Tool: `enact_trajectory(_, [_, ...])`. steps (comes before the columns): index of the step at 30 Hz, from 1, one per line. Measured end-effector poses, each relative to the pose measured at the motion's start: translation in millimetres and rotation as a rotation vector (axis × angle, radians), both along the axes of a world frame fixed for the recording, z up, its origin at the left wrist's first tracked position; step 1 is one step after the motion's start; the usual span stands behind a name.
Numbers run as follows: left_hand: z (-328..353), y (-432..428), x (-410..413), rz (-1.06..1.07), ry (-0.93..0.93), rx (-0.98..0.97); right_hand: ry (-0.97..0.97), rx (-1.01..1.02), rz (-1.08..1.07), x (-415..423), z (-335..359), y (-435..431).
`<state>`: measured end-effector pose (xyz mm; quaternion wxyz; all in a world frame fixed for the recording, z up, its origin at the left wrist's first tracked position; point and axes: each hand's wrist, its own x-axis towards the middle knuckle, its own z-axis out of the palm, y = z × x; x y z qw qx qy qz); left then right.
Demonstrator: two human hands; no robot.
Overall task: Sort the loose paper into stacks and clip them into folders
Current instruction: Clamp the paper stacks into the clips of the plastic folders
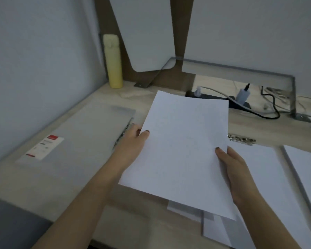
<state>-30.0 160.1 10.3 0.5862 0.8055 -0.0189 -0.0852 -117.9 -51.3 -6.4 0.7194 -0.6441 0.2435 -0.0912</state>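
White sheet of paper point(183, 150) is held tilted above the pale wooden surface point(61, 186). Your left hand point(131, 142) pinches its left edge and your right hand point(235, 169) its right edge, thumbs on top. The flat grey folder point(90, 133) to your left carries a white label with a red patch point(45, 147), its print too blurred to read. More white paper stacks point(262, 168) lie under and to the right of the sheet, with a metal clip point(241, 140) just behind them. A yellow bottle point(113, 62) and a black power strip point(214, 98) stand near the back partitions.
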Motion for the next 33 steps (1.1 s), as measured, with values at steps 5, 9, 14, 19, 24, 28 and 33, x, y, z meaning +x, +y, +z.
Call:
enact_trajectory(5, [-2.8, 58.2, 39.2, 0.169, -0.162, 0.086, 0.076, -0.003, -0.031, 10.3, -19.8, 35.1])
enact_trajectory(9, [-8.3, 73.0, 61.6, 0.057, -0.055, 0.091, 0.108, -0.016, -0.016, 16.5, -27.7, 47.3])
enact_trajectory(14, [-12.6, 57.9, 78.5, -0.078, 0.089, 0.073, 0.120, -0.023, 0.011, 21.2, -31.9, 56.4])
enact_trajectory(19, [-22.0, 52.9, 84.9, -0.074, 0.128, -0.045, 0.171, -0.090, -0.001, 25.9, -32.4, 61.6])
enact_trajectory(24, [-18.3, 59.7, 76.3, -0.062, 0.114, -0.164, 0.177, -0.105, -0.002, 28.3, -35.2, 65.2])
enact_trajectory(28, [-23.4, 68.1, 72.4, -0.078, 0.087, -0.163, 0.196, -0.141, 0.021, 27.9, -37.6, 66.3])
enact_trajectory(33, [-24.7, 74.8, 64.6, -0.127, 0.080, -0.176, 0.193, -0.147, 0.015, 25.6, -37.9, 67.3])
